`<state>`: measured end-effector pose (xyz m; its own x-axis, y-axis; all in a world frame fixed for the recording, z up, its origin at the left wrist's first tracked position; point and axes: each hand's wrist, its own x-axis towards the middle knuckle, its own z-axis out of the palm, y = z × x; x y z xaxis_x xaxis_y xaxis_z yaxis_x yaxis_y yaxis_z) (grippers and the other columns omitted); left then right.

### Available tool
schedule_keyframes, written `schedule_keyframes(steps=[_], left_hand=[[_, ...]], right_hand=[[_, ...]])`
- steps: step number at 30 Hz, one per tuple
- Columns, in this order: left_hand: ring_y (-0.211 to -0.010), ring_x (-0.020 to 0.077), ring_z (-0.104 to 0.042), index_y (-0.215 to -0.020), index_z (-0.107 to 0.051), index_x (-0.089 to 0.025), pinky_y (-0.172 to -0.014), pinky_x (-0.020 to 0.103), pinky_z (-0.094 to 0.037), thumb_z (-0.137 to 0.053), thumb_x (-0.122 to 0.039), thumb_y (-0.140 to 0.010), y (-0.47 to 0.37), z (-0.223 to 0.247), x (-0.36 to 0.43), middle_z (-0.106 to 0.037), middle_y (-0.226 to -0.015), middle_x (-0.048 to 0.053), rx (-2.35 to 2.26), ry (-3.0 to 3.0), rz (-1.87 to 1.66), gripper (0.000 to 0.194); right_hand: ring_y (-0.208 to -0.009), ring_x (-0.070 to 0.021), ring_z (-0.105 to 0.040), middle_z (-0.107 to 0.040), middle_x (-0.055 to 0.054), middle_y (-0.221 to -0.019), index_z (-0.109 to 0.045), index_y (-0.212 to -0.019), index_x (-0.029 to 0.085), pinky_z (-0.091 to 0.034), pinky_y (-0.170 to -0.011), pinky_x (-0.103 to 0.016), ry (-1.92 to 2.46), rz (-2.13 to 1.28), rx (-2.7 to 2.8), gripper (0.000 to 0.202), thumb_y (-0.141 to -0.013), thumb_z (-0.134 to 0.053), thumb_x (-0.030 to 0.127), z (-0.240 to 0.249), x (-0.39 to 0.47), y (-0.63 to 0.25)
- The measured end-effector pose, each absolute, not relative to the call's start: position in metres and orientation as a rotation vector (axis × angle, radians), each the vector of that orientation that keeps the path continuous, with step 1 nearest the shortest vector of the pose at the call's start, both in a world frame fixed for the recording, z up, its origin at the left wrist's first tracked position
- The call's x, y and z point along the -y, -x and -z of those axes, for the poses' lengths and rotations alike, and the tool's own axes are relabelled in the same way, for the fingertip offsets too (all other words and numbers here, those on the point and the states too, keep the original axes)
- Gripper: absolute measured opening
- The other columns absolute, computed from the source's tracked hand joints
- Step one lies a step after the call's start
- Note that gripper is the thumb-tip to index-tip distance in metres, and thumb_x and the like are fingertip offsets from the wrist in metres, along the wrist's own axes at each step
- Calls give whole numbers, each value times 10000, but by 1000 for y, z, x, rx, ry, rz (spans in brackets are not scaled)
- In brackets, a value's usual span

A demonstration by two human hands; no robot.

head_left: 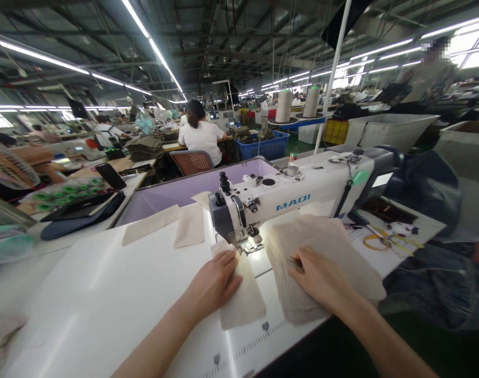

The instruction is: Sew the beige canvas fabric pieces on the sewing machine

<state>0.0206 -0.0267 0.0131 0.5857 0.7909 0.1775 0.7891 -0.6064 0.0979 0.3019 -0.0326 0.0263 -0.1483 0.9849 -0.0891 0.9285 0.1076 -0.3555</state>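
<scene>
Cream cloth piece [245, 302] lies at near side of sewing machine [318, 181], left hand [213, 278] resting over it, thumb spread. Seems light, limp, easily wrinkled; best held by side edges. Right hand [318, 273] curls on cloth stack [326, 231] at right; whether pinching, cannot tell.

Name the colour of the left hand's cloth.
The cloth is pale beige, best seen in the head view.
</scene>
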Motion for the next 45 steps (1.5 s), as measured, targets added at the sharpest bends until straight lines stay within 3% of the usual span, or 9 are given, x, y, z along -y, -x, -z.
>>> schedule_keyframes(steps=[10, 15, 21, 29, 32, 35, 38, 42, 45], left_hand=[[-1342, 383, -528, -1456, -497, -221, -1052, 581, -488, -614, -344, -951, -46, 15, 85, -558, -1479, 149, -1558, -2874, -188, 533], [-1350, 364, -529, -1441, -532, -205, -1050, 537, -491, -553, -339, -988, -13, 17, 55, -561, -1478, 148, -1649, -2862, -258, 473], [-1296, 327, -583, -1314, -607, -168, -1062, 558, -476, -492, -184, -968, 6, 0, 28, -638, -1362, 180, -1989, -2665, -314, 365], [-1239, 203, -630, -1438, -483, -293, -1040, 314, -533, -483, -97, -908, -47, -19, 102, -648, -1375, 58, -1104, -2643, -451, 565], [-1184, 221, -664, -1317, -597, -295, -1036, 330, -534, -509, -115, -907, -27, -21, 104, -731, -1209, 55, -1103, -2649, -448, 456], [-1303, 261, -594, -1382, -567, -281, -1085, 387, -501, -577, -190, -883, 9, -20, 104, -674, -1340, 104, -1117, -2682, -400, 506], [-1372, 297, -532, -1503, -448, -358, -1173, 506, -388, -590, -257, -872, 37, -16, 107, -603, -1452, 65, -1097, -2722, -323, 655], [-1369, 337, -527, -1445, -541, -360, -1227, 614, -210, -606, -327, -860, 40, -12, 116, -645, -1401, 65, -1166, -2716, -322, 590], [-1245, 313, -630, -1288, -680, -316, -1135, 514, -433, -552, -446, -927, 29, -12, 118, -719, -1268, 85, -1262, -2479, -409, 405]], right_hand=[[-687, -205, -610, -632, -13, -700, -496, -706, 232, -393, -629, -298, 1659, -687, 1911, 231, -911, -478, 334, -2, 22, -316], [-625, -191, -565, -575, 6, -635, -487, -672, 247, -418, -593, -292, 1530, -664, 1725, 317, -888, -492, 478, -16, 26, -325], [-573, -184, -561, -582, 0, -600, -480, -641, 254, -406, -548, -290, 1595, -702, 1915, 192, -796, -540, 349, -15, 54, -308], [-648, -160, -616, -678, 6, -691, -564, -680, 231, -435, -606, -238, 1282, -1104, 2191, 95, -768, -600, 230, -3, 91, -240], [-756, -166, -661, -729, -6, -846, -682, -818, 234, -485, -697, -223, 1163, -1177, 2182, 82, -826, -634, 301, -12, 91, -251], [-1137, -270, -653, -591, -83, -1443, -614, -1345, 297, -541, -842, -275, 983, -1233, 2333, 643, -738, -800, 404, -17, 90, -276], [-1205, -320, -633, -463, -105, -1570, -524, -1464, 306, -506, -979, -377, 986, -1003, 2628, 739, -768, -752, 208, -14, 94, -293], [-1069, -227, -692, -656, -69, -1374, -680, -1252, 268, -503, -900, -284, 937, -918, 2659, 468, -822, -608, 98, -17, 95, -295], [-862, -175, -697, -768, -1, -928, -762, -911, 251, -472, -774, -232, 919, -1076, 2508, 197, -866, -588, 169, -26, 81, -286]])
